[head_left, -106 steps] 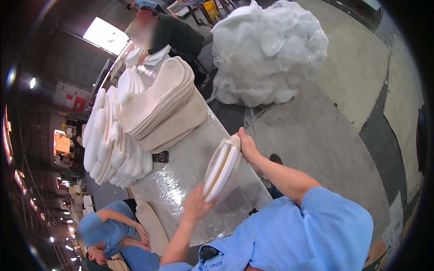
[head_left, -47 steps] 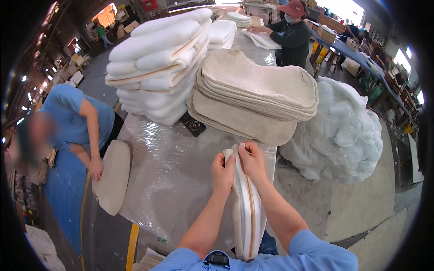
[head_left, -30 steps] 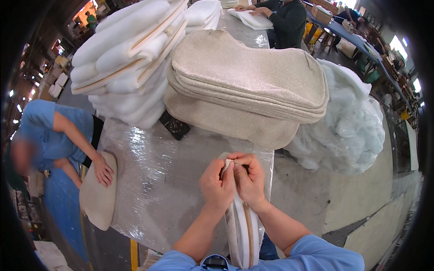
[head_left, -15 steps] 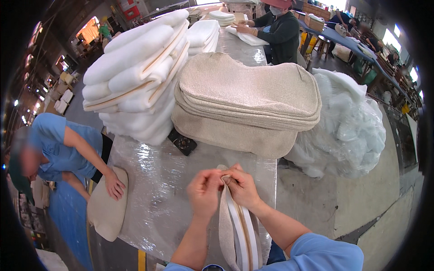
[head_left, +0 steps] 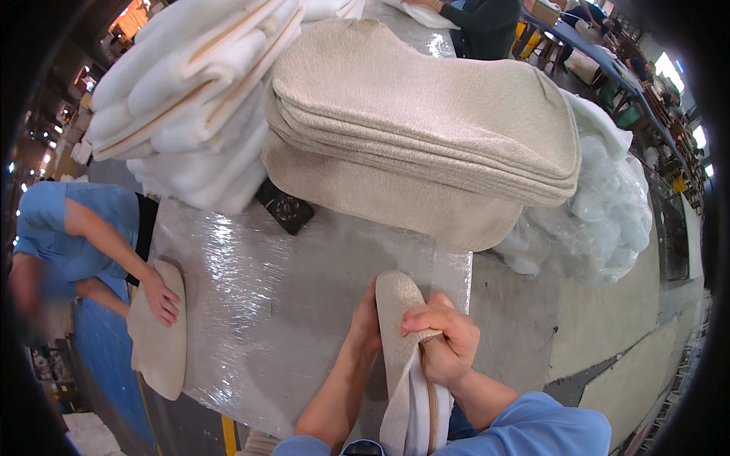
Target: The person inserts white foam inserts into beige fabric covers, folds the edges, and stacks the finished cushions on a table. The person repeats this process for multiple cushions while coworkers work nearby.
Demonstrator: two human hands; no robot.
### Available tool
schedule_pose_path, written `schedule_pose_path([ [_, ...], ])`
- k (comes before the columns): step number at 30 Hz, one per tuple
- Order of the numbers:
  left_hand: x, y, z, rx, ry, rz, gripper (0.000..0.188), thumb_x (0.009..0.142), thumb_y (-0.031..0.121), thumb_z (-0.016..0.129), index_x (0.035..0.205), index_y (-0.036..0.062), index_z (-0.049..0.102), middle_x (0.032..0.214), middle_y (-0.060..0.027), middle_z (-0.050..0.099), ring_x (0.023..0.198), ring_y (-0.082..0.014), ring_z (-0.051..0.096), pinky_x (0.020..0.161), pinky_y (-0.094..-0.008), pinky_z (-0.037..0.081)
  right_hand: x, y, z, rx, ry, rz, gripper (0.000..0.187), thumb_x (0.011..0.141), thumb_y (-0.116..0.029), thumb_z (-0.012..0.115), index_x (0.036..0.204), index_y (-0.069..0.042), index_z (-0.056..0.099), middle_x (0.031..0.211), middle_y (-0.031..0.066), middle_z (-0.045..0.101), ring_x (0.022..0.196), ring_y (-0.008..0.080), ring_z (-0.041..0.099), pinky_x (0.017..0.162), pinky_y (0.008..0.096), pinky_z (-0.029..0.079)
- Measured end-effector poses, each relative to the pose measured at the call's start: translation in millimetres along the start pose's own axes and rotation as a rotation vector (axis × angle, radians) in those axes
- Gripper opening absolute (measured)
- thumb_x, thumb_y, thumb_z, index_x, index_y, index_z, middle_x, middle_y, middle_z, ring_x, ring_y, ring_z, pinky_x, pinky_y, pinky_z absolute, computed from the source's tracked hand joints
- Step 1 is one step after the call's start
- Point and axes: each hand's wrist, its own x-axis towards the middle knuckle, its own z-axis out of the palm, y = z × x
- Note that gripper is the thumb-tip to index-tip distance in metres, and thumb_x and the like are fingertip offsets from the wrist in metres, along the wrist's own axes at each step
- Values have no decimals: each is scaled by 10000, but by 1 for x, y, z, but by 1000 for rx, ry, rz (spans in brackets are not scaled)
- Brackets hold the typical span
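A long beige fabric cushion cover (head_left: 396, 300) stands on edge in front of me, its rounded end pointing away. Through its open side shows white padding (head_left: 419, 406) with a thin tan layer in the middle. My right hand (head_left: 447, 340) is closed on the cover's open edge, with a fold of fabric pinched under the fingers. Against the cover's left side, near the rounded end, my left hand (head_left: 366, 319) grips it. The fingers of that hand are mostly hidden behind the fabric.
A plastic-wrapped table (head_left: 304, 304) carries a beige cover stack (head_left: 426, 99), a white padding pile (head_left: 190, 99) and a small black object (head_left: 285, 207). Bagged white padding (head_left: 593, 213) lies right. At left, a co-worker's hand (head_left: 161, 300) presses a beige cushion (head_left: 161, 357).
My hands were together at the cover's far end; now they are apart, left along its side, right on the open edge. The rounded end has come into sight. The view has tilted down.
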Motion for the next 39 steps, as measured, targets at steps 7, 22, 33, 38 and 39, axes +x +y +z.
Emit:
schedule_pose_path([
  [7, 35, 19, 7, 142, 51, 203, 507, 1141, 442, 481, 897, 68, 720, 815, -20, 682, 735, -160, 625, 683, -310, 493, -7, 9, -2, 66, -26, 11, 272, 821, 108, 601, 975, -49, 762, 911, 91, 789, 679, 205, 555, 655, 337, 444],
  [22, -29, 74, 80, 674, -330, 819, 578, 1183, 385, 360, 988, -18, 725, 940, -110, 712, 817, -172, 635, 757, -322, 507, -3, 15, 10, 52, -12, 55, 283, 816, 105, 591, 996, -25, 765, 923, 102, 792, 711, 202, 573, 675, 340, 456],
  [33, 19, 5, 21, 67, 100, 34, 564, 1140, 508, 428, 1133, 2, 676, 927, -145, 726, 780, -261, 695, 745, -415, 600, -11, 9, -12, 61, 15, 19, 318, 778, 114, 562, 994, -20, 752, 937, 129, 797, 691, 213, 578, 698, 343, 446],
  [38, 23, 26, 37, 387, 37, 255, 548, 1146, 477, 420, 971, 38, 697, 856, -120, 697, 725, -231, 671, 676, -372, 559, -12, 9, -10, 103, 2, -4, 328, 778, 118, 575, 1007, -31, 755, 942, 126, 802, 675, 210, 580, 707, 350, 447],
  [39, 18, 29, 42, 416, 22, 297, 554, 1151, 462, 420, 936, 35, 700, 845, -98, 691, 742, -203, 655, 698, -349, 538, -11, 9, -10, 117, 5, -7, 327, 779, 117, 579, 1007, -34, 757, 941, 122, 803, 673, 210, 582, 706, 349, 447],
])
